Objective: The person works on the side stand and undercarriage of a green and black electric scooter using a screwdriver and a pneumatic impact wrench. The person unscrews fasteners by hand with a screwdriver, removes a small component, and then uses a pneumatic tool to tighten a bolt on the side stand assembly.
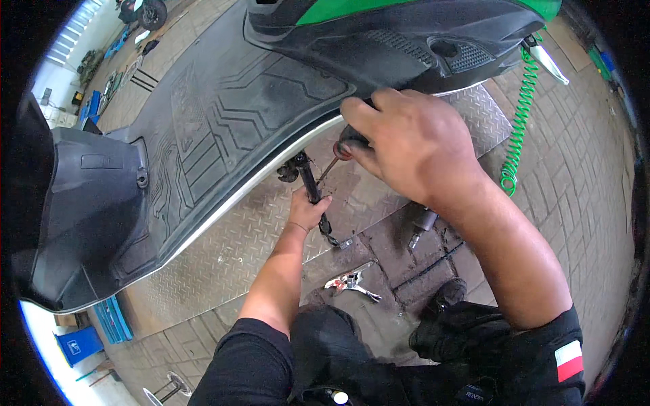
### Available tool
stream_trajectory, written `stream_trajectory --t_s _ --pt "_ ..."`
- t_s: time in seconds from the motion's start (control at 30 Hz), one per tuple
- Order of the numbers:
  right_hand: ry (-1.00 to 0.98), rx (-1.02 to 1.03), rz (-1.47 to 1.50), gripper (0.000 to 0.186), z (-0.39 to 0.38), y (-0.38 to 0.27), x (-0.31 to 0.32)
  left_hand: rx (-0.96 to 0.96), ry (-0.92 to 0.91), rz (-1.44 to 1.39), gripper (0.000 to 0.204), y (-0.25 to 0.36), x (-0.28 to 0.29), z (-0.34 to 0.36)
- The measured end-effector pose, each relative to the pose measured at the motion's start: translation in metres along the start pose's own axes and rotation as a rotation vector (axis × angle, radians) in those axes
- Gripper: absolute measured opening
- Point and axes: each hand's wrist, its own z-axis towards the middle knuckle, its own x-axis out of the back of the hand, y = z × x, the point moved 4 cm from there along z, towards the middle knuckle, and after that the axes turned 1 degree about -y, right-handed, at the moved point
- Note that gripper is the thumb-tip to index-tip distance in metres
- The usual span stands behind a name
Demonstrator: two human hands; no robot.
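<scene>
Above me stands a scooter with a black ribbed floorboard (pixel 237 115) and a green-and-black body. My left hand (pixel 309 208) is closed around a black metal bar, seemingly the side stand (pixel 309 181), that hangs below the floorboard's edge. Higher and to the right, my right hand (pixel 416 142) grips a screwdriver (pixel 344 150) by its dark handle with a red end. Its thin shaft slants down-left toward the upper part of the stand; whether the tip touches anything is hard to see. Beneath is a diamond-patterned metal plate (pixel 230 250).
Locking pliers (pixel 353 281) lie on the paving near my knees. A grey air tool (pixel 423 224) rests below my right forearm. A green coiled hose (pixel 521 122) hangs at the right beside a brake lever (pixel 547 62). A blue bin (pixel 79 345) stands at lower left.
</scene>
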Motion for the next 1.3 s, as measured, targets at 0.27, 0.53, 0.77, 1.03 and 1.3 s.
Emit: stream_trajectory --t_s 0.27,0.53,0.77,1.03,1.3 --pt "-0.183 -0.023 -0.2 0.022 0.011 -0.008 -0.009 -0.006 -0.013 -0.053 0.027 0.003 -0.002 -0.001" --pt "-0.561 -0.082 -0.296 0.031 0.011 -0.006 -0.031 0.048 -0.066 0.055 0.029 -0.003 0.001 0.001" --pt "-0.447 -0.18 -0.194 0.02 -0.015 0.007 -0.032 -0.016 -0.015 0.097 0.03 0.01 0.003 -0.002" --pt "-0.296 -0.229 -0.094 0.021 -0.039 0.013 -0.039 -0.069 -0.049 0.171 0.033 0.01 0.006 0.003" --pt "-0.371 -0.328 -0.022 0.02 -0.055 0.02 -0.045 -0.09 -0.047 0.331 0.04 0.002 0.006 0.008"
